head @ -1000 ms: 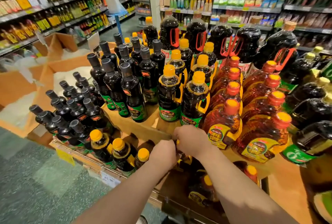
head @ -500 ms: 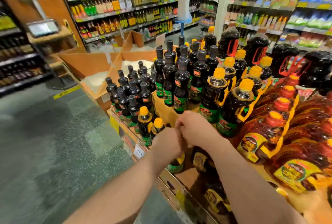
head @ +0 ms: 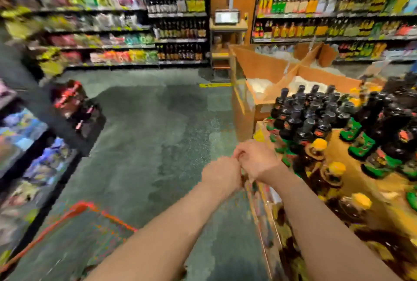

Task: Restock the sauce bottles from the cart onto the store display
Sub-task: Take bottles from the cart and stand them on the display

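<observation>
The view is motion-blurred. My left hand (head: 222, 173) and my right hand (head: 257, 160) are held together in front of me, knuckles touching and fingers curled, with nothing visible in either. They hover over the floor just left of the display's corner. The display (head: 352, 181) at the right holds dark sauce bottles with black caps (head: 309, 118) and yellow-capped bottles (head: 319, 147). To the left, a dark cart or crate (head: 74, 104) carries bottles with red handles.
A red-rimmed frame (head: 90, 210) sits low at the left. Open cardboard bins (head: 266, 66) with white bags stand behind the display. Stocked shelves (head: 108, 30) line the back and left, and a scale (head: 226, 16) sits by a pillar. Green floor (head: 146, 134) lies between.
The view has swung left, so the display slid to the right edge and the aisle and cart came into view. My hands left the display's cardboard edge and stay pressed together.
</observation>
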`<act>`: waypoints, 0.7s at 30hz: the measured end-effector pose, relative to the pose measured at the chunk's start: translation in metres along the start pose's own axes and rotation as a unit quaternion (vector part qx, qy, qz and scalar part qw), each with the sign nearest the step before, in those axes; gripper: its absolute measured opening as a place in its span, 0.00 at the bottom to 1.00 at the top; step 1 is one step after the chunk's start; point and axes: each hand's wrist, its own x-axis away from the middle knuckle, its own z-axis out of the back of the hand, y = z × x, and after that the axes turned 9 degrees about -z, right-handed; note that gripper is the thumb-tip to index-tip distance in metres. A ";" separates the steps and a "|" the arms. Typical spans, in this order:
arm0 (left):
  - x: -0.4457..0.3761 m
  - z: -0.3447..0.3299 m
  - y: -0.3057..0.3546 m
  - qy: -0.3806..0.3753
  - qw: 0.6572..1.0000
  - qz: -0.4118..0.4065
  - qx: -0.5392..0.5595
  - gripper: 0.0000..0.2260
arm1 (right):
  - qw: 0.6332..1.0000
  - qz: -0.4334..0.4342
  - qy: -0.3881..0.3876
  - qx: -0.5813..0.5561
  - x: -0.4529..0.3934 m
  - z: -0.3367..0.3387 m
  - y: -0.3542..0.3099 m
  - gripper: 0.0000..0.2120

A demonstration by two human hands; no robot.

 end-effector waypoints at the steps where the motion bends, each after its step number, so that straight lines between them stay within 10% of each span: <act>1: 0.013 0.003 -0.024 0.003 1.000 0.023 -0.002 0.16 | 1.000 0.026 -0.007 -0.010 -0.005 -0.015 -0.023 0.13; 21: 0.339 -0.063 -0.271 -0.010 0.882 0.465 0.079 0.14 | 0.852 0.453 -0.230 0.126 0.097 -0.289 -0.338 0.14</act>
